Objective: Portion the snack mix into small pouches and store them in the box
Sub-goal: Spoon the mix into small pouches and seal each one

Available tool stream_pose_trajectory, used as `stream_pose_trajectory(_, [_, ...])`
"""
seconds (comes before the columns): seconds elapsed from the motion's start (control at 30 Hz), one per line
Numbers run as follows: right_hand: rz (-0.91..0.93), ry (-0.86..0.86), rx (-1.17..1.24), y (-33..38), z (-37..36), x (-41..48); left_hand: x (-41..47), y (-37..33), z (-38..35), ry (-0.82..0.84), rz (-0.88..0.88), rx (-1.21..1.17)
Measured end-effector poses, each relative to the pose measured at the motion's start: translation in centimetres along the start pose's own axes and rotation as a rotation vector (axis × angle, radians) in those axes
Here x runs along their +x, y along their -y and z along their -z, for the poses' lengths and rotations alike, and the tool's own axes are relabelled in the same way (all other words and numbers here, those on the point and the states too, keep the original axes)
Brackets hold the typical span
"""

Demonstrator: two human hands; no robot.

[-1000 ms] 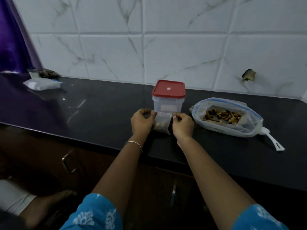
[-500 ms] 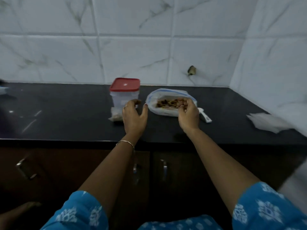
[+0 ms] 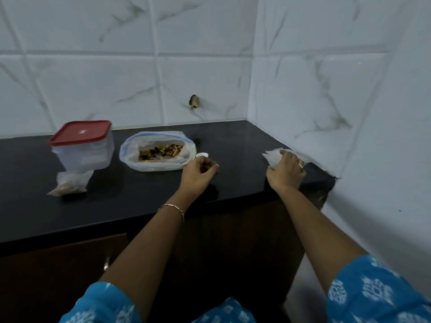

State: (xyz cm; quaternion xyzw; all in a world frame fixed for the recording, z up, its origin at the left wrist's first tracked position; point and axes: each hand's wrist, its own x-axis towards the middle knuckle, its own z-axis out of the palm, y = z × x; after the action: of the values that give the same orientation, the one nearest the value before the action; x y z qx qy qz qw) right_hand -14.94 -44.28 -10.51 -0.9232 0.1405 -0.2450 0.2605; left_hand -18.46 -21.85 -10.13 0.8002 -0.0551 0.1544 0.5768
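Note:
A clear box (image 3: 81, 148) with a red lid, shut, stands on the black counter at the left. A filled small pouch (image 3: 70, 183) lies just in front of it. The open bag of snack mix (image 3: 158, 151) sits to the right of the box. The white scoop (image 3: 202, 155) peeks out beside the bag, its handle hidden under my left hand (image 3: 198, 174), whose fingers are curled. My right hand (image 3: 285, 172) is at the right wall, fingers pinched on a pile of empty pouches (image 3: 274, 155).
The black counter (image 3: 140, 201) ends at the tiled wall on the right, close to the pouch pile. Its front edge runs under my wrists, with dark cabinet doors (image 3: 58, 276) below. A small hole (image 3: 194, 101) marks the back wall.
Both hands let go of the filled pouch, which now lies in front of the box. The view swung right. My right hand moved right onto the empty pouches, and my left moved next to the scoop.

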Motion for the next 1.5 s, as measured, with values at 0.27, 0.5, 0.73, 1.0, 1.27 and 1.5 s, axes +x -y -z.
stream_pose_trajectory(0.27, [0.042,0.004,-0.103,-3.3,0.2,3.4,2.6,-0.2,-3.7,0.105,-0.023,0.016])
stream_pose_trajectory(0.5, [0.031,-0.003,0.030,-4.2,0.8,5.2,3.3,0.3,-3.8,0.099,0.068,-0.080])
stream_pose_trajectory(0.73, [-0.022,-0.051,0.089,-4.5,1.1,6.0,3.3,0.8,-3.8,0.101,0.081,-0.103])
stream_pose_trajectory(1.0, [0.007,-0.326,0.473,-1.4,4.3,5.4,2.1,-0.1,-1.9,0.046,0.195,-0.542])
stream_pose_trajectory(1.27, [0.192,0.061,0.791,6.8,4.7,1.7,1.2,-2.4,3.3,-0.027,0.114,-0.571])
stream_pose_trajectory(1.5, [0.329,0.284,0.784,13.7,1.2,-4.0,-2.0,-3.6,10.1,0.100,0.110,-0.519])
